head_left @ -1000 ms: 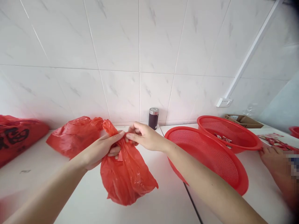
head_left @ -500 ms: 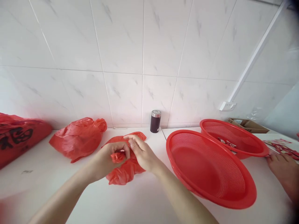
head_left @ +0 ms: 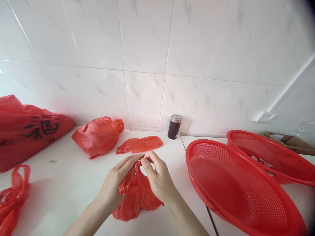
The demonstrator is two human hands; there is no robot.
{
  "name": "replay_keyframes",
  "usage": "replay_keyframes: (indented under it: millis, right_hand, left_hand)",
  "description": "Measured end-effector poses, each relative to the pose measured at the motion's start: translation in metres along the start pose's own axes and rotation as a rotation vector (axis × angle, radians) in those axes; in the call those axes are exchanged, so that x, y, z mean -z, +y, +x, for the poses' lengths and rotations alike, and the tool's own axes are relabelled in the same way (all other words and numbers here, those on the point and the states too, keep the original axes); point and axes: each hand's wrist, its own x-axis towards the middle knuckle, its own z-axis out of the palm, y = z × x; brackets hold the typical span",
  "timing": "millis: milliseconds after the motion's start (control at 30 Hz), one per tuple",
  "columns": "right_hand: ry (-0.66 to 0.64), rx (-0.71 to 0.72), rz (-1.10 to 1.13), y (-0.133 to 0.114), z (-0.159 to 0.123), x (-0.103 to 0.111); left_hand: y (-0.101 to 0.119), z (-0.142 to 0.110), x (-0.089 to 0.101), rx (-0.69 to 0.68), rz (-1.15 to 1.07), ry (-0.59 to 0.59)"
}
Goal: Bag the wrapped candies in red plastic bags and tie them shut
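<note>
A thin red plastic bag (head_left: 137,200) stands on the white table between my two hands, its neck gathered and twisted. My left hand (head_left: 115,182) is closed round the left part of the bunched neck. With thumb and fingertips pinched together, my right hand (head_left: 158,177) grips the top of the same bag. My fingers partly hide the bag's neck, and I cannot see what is inside. Just behind my hands a flattened red plastic bag (head_left: 140,144) lies on the table, touched by neither hand.
To the right stand a red plastic colander (head_left: 216,177) and a second colander (head_left: 278,157) holding small items. A dark tumbler (head_left: 174,127) is by the tiled wall. Left are a full red bag (head_left: 98,137), a large printed bag (head_left: 36,131) and a tied bag (head_left: 14,200).
My view has turned left, bringing the tied bag at the lower left into sight. My hands have moved nearer to me with the bag, now apart from the flat bag behind.
</note>
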Motion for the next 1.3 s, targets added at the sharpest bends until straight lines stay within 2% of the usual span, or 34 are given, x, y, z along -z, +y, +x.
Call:
replay_keyframes:
  millis: [67, 200, 300, 400, 500, 600, 767, 1033, 1300]
  right_hand:
    - [0.098, 0.003, -0.057, 0.008, -0.001, 0.002]
    - [0.366, -0.104, 0.018, 0.039, 0.008, 0.013]
    - [0.417, -0.079, -0.016, 0.057, 0.017, 0.005]
    - [0.395, -0.073, -0.276, 0.074, 0.025, -0.02]
    - [0.311, -0.101, -0.598, 0.095, 0.029, -0.044]
    - [0.288, -0.09, -0.712, 0.115, 0.03, -0.051]
    - [0.255, -0.093, -0.816, 0.133, 0.037, -0.036]
    - [0.242, -0.242, -0.961, 0.163, 0.052, -0.018]
    - [0.24, -0.258, -1.064, 0.175, 0.052, -0.021]
  left_hand:
    - [-0.009, -0.018, 0.004, 0.123, -0.016, 0.043]
    - [-0.028, -0.06, 0.01, 0.426, -0.043, 0.253]
    - [-0.031, -0.072, -0.002, 0.629, -0.127, 0.363]
    - [-0.031, -0.061, -0.028, 0.751, -0.205, 0.421]
    - [-0.041, -0.043, -0.051, 0.759, -0.14, 0.383]
    - [-0.06, -0.035, -0.058, 0.769, -0.048, 0.303]
    - [-0.092, -0.035, -0.05, 0.769, 0.16, 0.17]
    - [-0.114, -0.02, -0.054, 0.671, 0.375, -0.038]
    - [-0.129, -0.022, -0.062, 0.604, 0.511, -0.108]
